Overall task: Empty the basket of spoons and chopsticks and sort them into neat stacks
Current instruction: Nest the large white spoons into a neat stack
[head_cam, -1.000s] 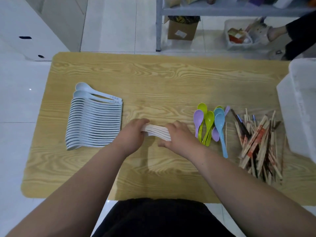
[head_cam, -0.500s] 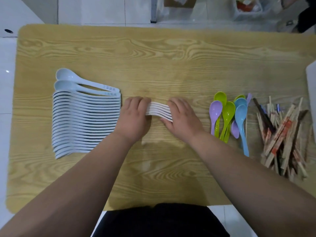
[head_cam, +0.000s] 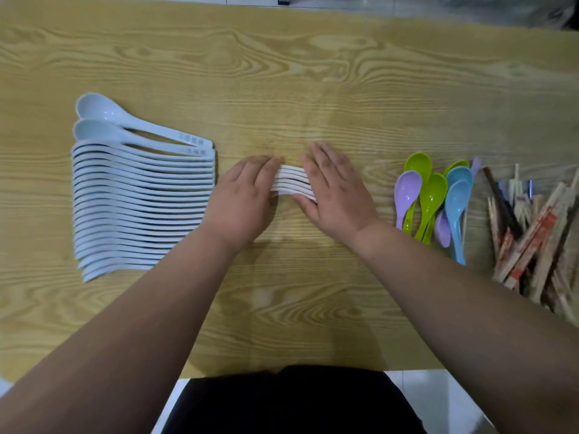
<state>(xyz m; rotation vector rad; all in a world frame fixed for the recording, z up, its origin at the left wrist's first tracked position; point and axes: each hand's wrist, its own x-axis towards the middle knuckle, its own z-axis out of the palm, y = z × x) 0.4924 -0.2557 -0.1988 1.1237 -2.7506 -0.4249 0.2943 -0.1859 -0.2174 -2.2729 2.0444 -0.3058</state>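
A small bundle of white spoons lies on its side at the table's middle. My left hand presses on its left end and my right hand lies flat on its right end, fingers extended. A long fanned row of pale blue-white spoons sits at the left, just beside my left hand. Coloured spoons in purple, green and blue lie to the right. A loose heap of chopsticks, some in paper sleeves, is at the far right. The basket is out of view.
The wooden table stretches wide behind the hands. Its near edge runs just above my dark clothing, with pale floor tiles at both sides.
The camera has tilted down and closer, so the white bin and the shelf left the view. Both hands slid the white bundle slightly away from me; my right hand has flattened over it.
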